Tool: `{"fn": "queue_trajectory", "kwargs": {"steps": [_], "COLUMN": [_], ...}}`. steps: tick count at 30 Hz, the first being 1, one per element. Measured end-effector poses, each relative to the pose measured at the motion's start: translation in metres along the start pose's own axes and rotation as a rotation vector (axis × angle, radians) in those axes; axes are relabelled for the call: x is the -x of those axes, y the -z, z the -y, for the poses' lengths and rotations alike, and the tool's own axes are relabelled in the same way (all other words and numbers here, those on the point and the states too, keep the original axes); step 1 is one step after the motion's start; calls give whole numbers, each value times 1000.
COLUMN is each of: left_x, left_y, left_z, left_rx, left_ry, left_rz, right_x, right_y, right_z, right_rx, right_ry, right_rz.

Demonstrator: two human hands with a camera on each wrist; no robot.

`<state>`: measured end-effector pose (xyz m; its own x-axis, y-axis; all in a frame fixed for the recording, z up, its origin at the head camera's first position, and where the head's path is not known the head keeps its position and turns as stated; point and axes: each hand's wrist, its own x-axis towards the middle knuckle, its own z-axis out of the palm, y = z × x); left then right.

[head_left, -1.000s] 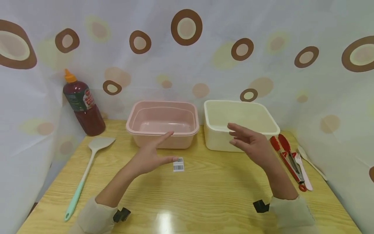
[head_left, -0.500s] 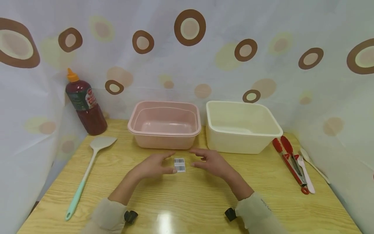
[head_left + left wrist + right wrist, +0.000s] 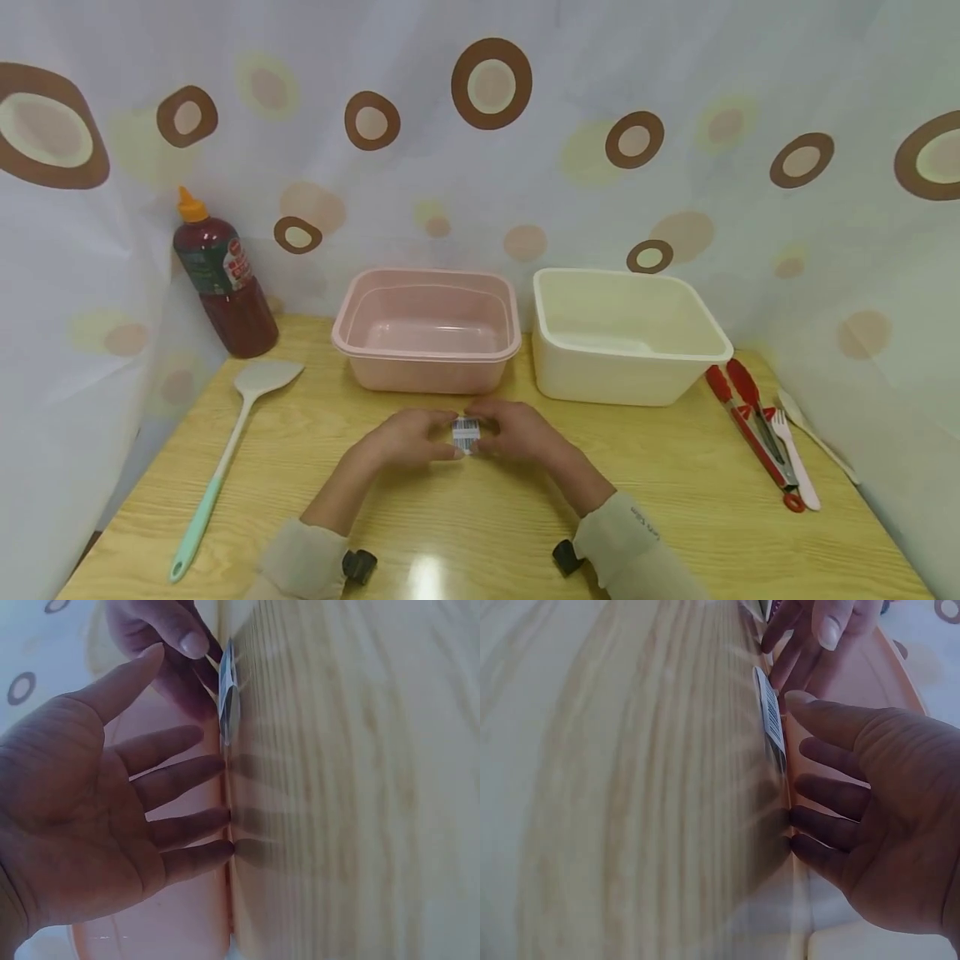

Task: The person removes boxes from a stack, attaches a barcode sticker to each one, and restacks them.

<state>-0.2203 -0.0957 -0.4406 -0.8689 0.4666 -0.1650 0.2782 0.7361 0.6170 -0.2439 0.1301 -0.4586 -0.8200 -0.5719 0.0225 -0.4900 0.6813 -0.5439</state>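
A small white barcode label [image 3: 466,434] lies on the wooden table between both hands, in front of the pink basin. The left hand [image 3: 411,437] comes in from the left, its fingertips right at the label's left edge. Opposite it, the right hand [image 3: 521,431] has its thumb and fingertips at the right edge. Seen from the left wrist, the left hand's fingers [image 3: 180,780] are spread and nearly straight, with tips at the tabletop; the label [image 3: 229,697] bulges slightly. From the right wrist, the right thumb [image 3: 829,720] stands apart from its loosely spread fingers.
Behind the hands stand the pink basin [image 3: 427,371] and a cream bin [image 3: 622,379]. At the left are a turner [image 3: 232,442] with a mint handle and a red sauce bottle [image 3: 232,292]. Red tongs [image 3: 753,433], a fork [image 3: 795,462] and a spoon [image 3: 817,437] lie right.
The right hand has swung left and down from in front of the cream bin to the label. The left hand has shifted slightly right and lower. Both now meet around the label.
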Motion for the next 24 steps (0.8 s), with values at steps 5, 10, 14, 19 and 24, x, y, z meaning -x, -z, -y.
{"fn": "queue_trajectory", "kwargs": {"steps": [5,10,14,19,24], "left_x": [0,0,1,1,1], "left_y": [-3,-5,-6,-7,-7], "left_z": [-5,-6,-7,-7,-8], "left_rx": [-17,-42,-58,-76,-95], "left_ry": [-23,-24,-8,-40,-85], "left_rz": [-4,4,7,16,19], "right_x": [1,0,0,1,3], "right_y": [-2,-6,-9,-13,-15], "right_z": [0,0,0,1,2], "right_rx": [83,118,129,133,108], "right_ry": [33,23,2,-13,-6], "right_rz": [-20,4,22,5,-15]}}
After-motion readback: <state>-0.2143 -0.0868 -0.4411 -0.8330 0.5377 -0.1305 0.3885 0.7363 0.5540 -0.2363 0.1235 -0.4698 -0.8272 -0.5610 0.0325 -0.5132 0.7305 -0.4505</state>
